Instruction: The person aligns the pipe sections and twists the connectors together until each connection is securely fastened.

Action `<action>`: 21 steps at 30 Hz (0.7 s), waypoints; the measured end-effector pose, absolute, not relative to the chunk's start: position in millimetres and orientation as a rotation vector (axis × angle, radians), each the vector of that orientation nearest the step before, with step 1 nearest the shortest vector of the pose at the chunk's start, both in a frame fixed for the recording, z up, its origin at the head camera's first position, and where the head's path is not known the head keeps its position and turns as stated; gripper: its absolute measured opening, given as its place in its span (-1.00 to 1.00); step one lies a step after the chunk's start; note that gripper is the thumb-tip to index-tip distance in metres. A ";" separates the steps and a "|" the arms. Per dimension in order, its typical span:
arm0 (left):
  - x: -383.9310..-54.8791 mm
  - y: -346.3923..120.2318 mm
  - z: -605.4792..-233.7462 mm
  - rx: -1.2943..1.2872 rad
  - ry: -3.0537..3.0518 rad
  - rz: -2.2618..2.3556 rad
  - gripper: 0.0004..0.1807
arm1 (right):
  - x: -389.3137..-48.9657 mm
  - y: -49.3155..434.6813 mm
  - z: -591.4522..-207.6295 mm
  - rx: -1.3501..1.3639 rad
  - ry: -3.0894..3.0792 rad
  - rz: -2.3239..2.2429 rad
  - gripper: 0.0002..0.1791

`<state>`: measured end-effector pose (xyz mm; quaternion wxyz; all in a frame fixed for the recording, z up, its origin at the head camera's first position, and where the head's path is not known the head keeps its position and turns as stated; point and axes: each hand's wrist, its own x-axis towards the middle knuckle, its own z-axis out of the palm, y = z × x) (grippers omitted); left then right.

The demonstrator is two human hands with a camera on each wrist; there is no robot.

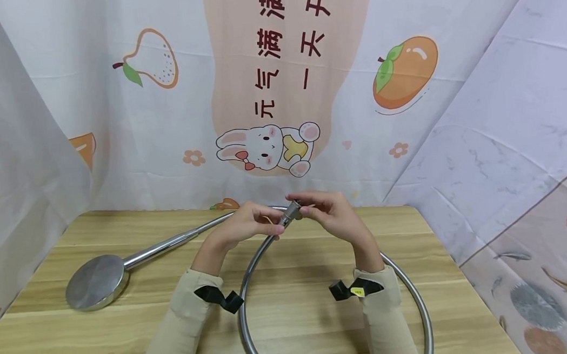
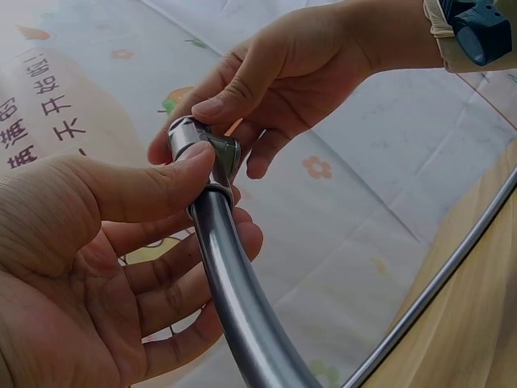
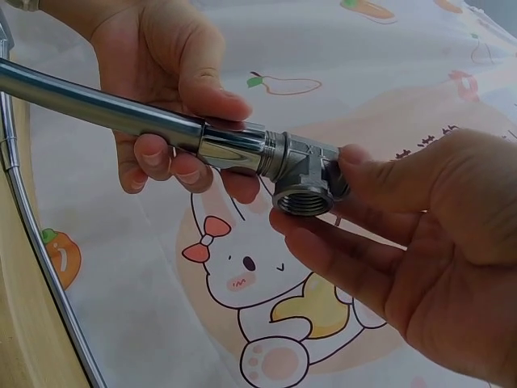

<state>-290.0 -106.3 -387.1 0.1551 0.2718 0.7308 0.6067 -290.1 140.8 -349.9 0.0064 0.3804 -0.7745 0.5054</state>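
Observation:
My left hand (image 1: 249, 222) pinches the chrome end nut (image 3: 230, 145) of a metal shower hose (image 1: 245, 309) between thumb and fingers. At the nut's end sits a grey metal tee fitting (image 3: 307, 174), its threaded side opening facing down in the right wrist view. My right hand (image 1: 332, 214) grips the far end of that fitting with thumb and fingertips. Some thread shows between nut and fitting. The hose loops over the table around my right forearm. To the left lies a round shower head (image 1: 97, 283) with a long chrome handle (image 1: 161, 248), joined to the hose's other end.
A wood-grain table (image 1: 302, 322) lies under both arms. Behind it hangs a printed cloth (image 1: 164, 135) with fruit and a rabbit, and more cloth hangs at both sides. Each wrist wears a black strap with a small camera (image 1: 339, 290).

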 end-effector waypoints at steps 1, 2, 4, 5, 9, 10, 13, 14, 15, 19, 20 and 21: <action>-290.2 -106.0 -387.2 0.783 2.092 1.738 -0.73 | -290.2 141.2 -350.3 1.210 -2.409 1.592 -0.65; -290.3 -105.7 -387.3 0.787 2.092 1.736 -0.73 | -290.4 141.6 -350.6 1.226 -2.399 1.598 -0.64; -290.4 -104.9 -387.2 0.791 2.091 1.734 -0.74 | -290.7 142.2 -351.2 1.246 -2.387 1.599 -0.64; -290.4 -104.4 -387.0 0.792 2.089 1.733 -0.74 | -291.0 142.4 -351.5 1.251 -2.384 1.596 -0.64; -290.2 -103.3 -386.9 0.790 2.092 1.728 -0.75 | -290.9 142.4 -351.5 1.242 -2.382 1.587 -0.65; -290.1 -103.1 -386.9 0.787 2.090 1.728 -0.75 | -290.6 142.3 -351.3 1.235 -2.383 1.592 -0.66; -289.9 -103.1 -387.5 0.781 2.087 1.726 -0.73 | -289.9 142.0 -350.8 1.202 -2.392 1.618 -0.68; -289.8 -103.1 -387.6 0.779 2.087 1.725 -0.73 | -290.0 142.0 -350.8 1.188 -2.398 1.622 -0.69; -289.6 -103.1 -387.6 0.777 2.089 1.724 -0.72 | -290.1 142.0 -350.8 1.174 -2.404 1.625 -0.70; -289.7 -103.1 -387.9 0.778 2.096 1.714 -0.69 | -290.1 141.9 -350.8 1.125 -2.413 1.646 -0.71; -289.7 -102.9 -387.9 0.778 2.098 1.712 -0.68 | -290.2 142.0 -350.9 1.118 -2.411 1.650 -0.71; -289.7 -102.8 -387.8 0.777 2.099 1.710 -0.68 | -290.4 142.1 -351.1 1.115 -2.406 1.659 -0.72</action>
